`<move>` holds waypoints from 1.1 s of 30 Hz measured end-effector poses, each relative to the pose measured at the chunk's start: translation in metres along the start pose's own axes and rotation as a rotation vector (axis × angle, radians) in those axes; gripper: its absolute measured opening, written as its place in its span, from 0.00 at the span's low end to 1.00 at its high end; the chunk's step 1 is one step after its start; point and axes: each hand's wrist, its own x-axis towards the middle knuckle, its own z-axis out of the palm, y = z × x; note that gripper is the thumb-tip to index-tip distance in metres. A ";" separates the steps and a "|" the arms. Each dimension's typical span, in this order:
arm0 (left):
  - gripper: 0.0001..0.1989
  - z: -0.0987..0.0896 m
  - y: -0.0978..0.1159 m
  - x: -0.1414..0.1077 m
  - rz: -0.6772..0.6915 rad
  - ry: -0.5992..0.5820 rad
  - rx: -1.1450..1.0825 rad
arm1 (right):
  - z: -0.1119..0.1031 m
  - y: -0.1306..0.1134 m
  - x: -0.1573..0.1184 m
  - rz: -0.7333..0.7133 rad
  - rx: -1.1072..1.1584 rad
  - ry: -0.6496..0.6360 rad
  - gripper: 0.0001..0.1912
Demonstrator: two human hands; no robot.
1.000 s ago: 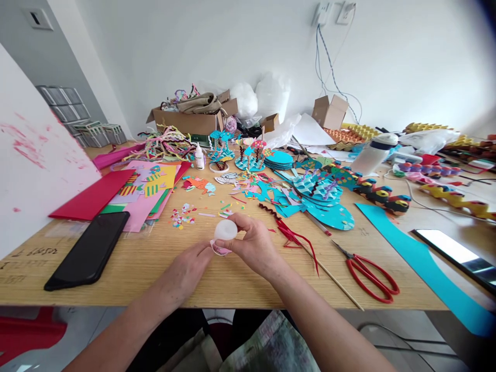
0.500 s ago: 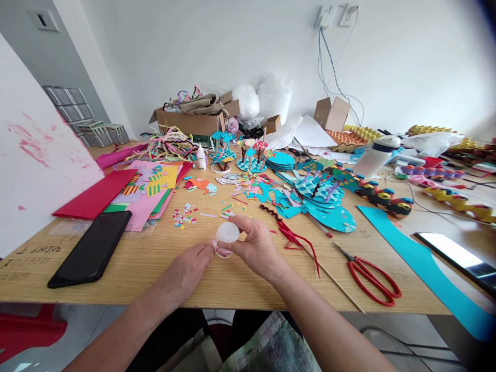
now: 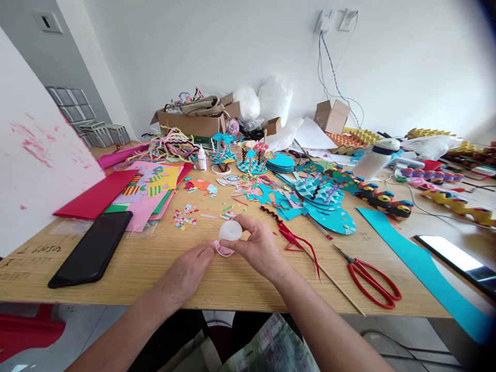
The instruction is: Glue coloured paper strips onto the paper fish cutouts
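Observation:
Between the thumb and fingers of my right hand [image 3: 259, 247] is a round, translucent white disc [image 3: 230, 232] with a dimpled middle. Just below it shows a thin white ring [image 3: 225, 254] with something small and pink inside, partly hidden by the disc and thumb. My left hand [image 3: 189, 269] rests low over the wood, its fingers pinched together at the left edge of the ring, against a small pink piece [image 3: 217, 245]. What exactly those fingertips hold is hard to make out.
Red-handled scissors [image 3: 374, 283], a wooden stick [image 3: 337, 284] and red pipe cleaners [image 3: 296, 240] lie to the right. Small paper scraps [image 3: 185, 216] lie ahead. A black phone [image 3: 91, 249] and coloured paper sheets [image 3: 96, 194] are leftward. Behind stands a glue bottle [image 3: 202, 159].
Both hands, with the white disc and ring, have shifted very slightly right in the picture. Their grips look the same.

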 end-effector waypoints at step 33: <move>0.13 -0.004 0.004 0.003 -0.009 0.022 0.041 | 0.006 -0.006 0.010 -0.024 -0.136 -0.091 0.10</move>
